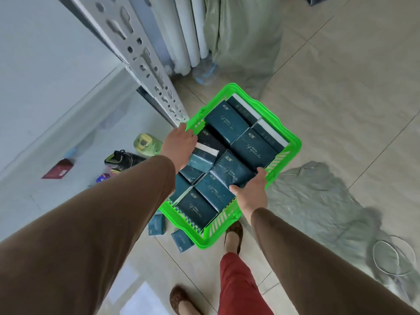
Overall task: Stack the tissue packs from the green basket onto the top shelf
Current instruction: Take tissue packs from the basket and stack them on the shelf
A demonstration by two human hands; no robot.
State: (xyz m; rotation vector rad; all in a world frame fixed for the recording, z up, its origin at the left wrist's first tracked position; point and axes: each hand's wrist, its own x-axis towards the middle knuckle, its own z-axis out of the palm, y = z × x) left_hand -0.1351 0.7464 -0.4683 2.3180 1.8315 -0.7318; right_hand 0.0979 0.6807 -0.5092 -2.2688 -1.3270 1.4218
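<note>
Tissue packs (229,126): dark teal, filling the green basket nearly to the rim, lying flat and at mixed angles; none seen on any shelf yet.
Shelf upright (145,64): pale slotted metal post, just beyond the green basket's far-left corner; the top shelf itself is out of view.
Green basket (293,142): held off the tiled floor between both hands, tilted, its near end lower.
Left hand (180,144): curled over the green basket's left rim, fingers closed on the plastic edge.
Right hand (252,192): wrapped on the green basket's right rim, thumb lying over the nearest pack.
Loose packs (156,223): two or so on the floor, under and just beside the green basket's near-left corner.
Shoes (234,235): the person's feet, directly below the green basket's near end, close to the loose packs.
Risk, spill: the load sits high and the green basket tips; a further tilt would likely slide packs over the low end.
Risk, snag: the far-left corner is close to the shelf upright and could catch on it.
Risk, footing: the loose packs lie where a step could land.
</note>
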